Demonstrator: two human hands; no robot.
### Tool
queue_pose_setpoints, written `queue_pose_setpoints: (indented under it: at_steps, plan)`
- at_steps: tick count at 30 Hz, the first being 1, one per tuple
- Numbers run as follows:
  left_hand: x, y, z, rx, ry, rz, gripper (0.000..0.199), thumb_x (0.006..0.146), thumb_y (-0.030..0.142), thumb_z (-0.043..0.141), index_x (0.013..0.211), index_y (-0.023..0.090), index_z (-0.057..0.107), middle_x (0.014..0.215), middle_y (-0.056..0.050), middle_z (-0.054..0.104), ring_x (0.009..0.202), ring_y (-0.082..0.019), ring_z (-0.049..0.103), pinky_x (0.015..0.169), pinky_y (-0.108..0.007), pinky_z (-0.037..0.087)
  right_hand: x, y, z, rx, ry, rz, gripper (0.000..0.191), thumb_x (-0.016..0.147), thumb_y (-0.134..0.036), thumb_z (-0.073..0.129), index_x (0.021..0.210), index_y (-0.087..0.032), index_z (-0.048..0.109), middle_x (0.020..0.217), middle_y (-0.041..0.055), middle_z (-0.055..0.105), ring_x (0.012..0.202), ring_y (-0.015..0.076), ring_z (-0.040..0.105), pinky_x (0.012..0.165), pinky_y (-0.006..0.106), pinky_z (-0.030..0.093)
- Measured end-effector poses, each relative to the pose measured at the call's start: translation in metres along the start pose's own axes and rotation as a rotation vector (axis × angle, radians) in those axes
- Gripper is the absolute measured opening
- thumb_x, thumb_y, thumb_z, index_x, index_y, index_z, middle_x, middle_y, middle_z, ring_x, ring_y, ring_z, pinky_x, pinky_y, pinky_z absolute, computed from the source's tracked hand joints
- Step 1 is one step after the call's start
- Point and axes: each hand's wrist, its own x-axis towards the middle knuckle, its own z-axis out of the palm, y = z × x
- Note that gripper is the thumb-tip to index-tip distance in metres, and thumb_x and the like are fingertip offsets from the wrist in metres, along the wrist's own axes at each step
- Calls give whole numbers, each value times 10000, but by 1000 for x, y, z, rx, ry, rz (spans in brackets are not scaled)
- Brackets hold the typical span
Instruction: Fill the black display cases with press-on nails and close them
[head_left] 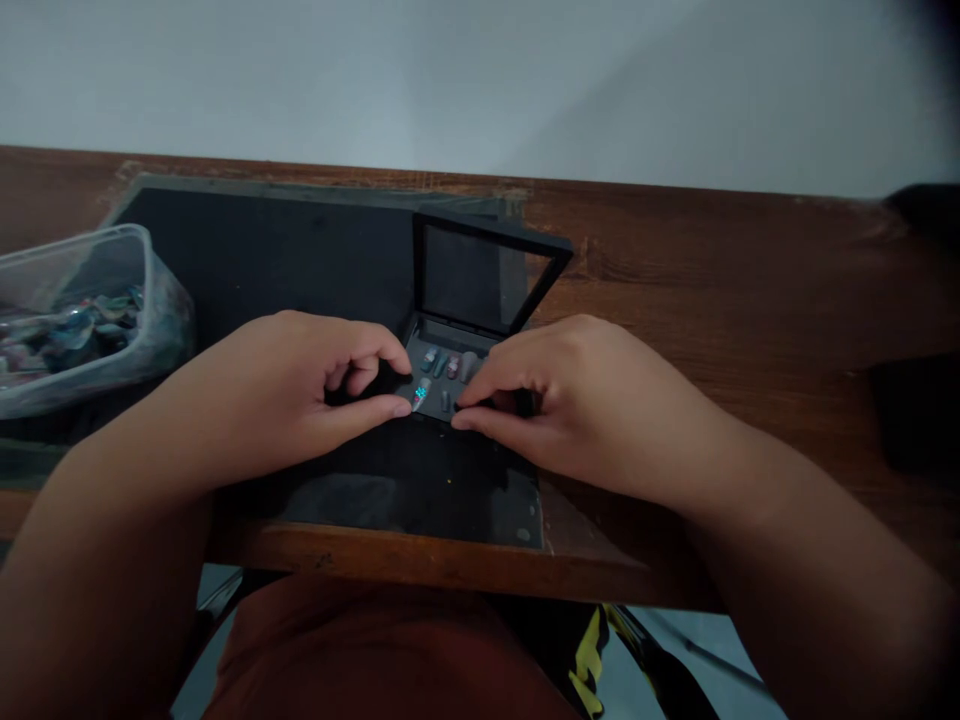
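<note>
A small black display box (pixel 433 406) lies on a dark mat, its hinged lid (pixel 491 232) with a clear window raised at the back. Several press-on nails sit in it: grey-green and decorated ones in the back row, and a nail with a bright turquoise ornament (pixel 421 394) at the front left. My left hand (pixel 300 385) steadies the box's left edge between thumb and index finger. At the front right, my right hand (pixel 570 400) has its thumb and index finger nearly together beside a small grey nail (pixel 445 401). What lies between those fingertips is hidden.
On the left stands a clear plastic tub (pixel 169 320) full of small shiny packets. The black mat (pixel 300 235) is taped to a brown wooden table (pixel 675 270) against a pale wall. Dark objects (pixel 915 410) are at the right edge.
</note>
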Motion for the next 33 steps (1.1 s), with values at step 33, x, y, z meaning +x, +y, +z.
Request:
queue_pose_setpoints:
  at_steps: [33]
  plan:
    - [1, 2, 3, 14, -36, -16, 324, 959, 529, 656, 1165, 322, 797, 761, 8, 699, 636, -184, 616, 617, -325, 399, 0, -8, 8, -116, 15, 14, 124, 997, -272, 759, 910, -238, 842, 747, -6, 747, 636, 154, 575, 609, 311, 283]
